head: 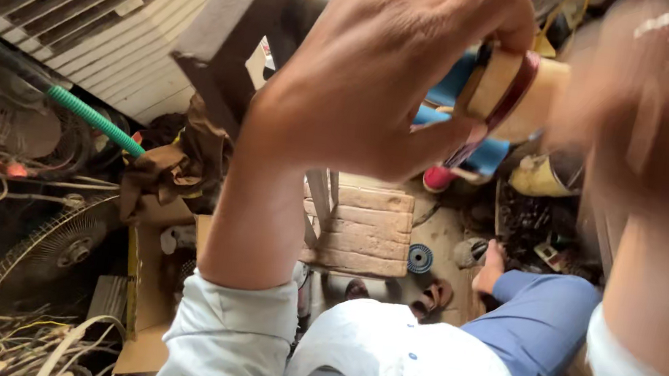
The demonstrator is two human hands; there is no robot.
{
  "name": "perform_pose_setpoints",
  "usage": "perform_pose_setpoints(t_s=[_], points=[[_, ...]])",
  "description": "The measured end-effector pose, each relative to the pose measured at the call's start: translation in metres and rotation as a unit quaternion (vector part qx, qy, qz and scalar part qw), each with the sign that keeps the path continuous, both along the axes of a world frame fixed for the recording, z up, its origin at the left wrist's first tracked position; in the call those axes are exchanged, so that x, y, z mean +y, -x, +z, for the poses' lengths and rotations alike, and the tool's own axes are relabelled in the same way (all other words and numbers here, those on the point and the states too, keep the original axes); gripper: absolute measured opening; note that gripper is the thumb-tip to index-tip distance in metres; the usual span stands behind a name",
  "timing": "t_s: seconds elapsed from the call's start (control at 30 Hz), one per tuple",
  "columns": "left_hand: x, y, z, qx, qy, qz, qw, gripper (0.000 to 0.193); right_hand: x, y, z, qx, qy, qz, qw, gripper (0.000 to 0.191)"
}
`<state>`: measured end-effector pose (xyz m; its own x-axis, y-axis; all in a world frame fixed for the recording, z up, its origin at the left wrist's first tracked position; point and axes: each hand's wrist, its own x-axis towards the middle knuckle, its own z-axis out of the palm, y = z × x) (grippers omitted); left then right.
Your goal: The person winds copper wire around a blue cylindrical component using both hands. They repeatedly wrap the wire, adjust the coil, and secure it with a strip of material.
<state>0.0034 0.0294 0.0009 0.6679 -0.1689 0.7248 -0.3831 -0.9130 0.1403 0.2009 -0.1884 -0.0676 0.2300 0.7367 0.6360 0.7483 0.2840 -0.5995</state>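
Observation:
My left hand (373, 82) is raised close to the camera, its fingers closed around a small round object (502, 85) with a tan body and a dark red rim. My right hand (665, 127) is at the upper right, blurred by motion, close to the right side of that object; whether it touches or holds it I cannot tell. Both arms wear white sleeves. Below are my white shirt (414, 368) and blue trousers (539, 324).
A wooden stool (363, 230) stands on the floor below my hands. A white louvred cooler panel (93, 5) leans at upper left. Fan grilles (47, 246), a green hose (92, 117), wires and cardboard fill the left. A small round disc (419, 259) lies by the stool.

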Motion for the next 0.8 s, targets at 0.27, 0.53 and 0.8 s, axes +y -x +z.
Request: perform_pose_setpoints(t_s=[0.27, 0.53, 0.8], points=[[0.008, -0.008, -0.009, -0.003, -0.013, 0.064, 0.998, 0.042, 0.024, 0.11, -0.124, 0.216, 0.168, 0.053, 0.96, 0.01], [-0.007, -0.002, -0.007, -0.002, 0.032, -0.008, 0.999, 0.043, 0.056, -0.019, 0.005, 0.033, 0.023, -0.047, 0.998, 0.015], [-0.009, -0.006, 0.0, 0.077, 0.046, 0.085, 0.992, 0.039, -0.013, 0.061, -0.083, 0.01, 0.208, 0.179, 0.961, 0.02]])
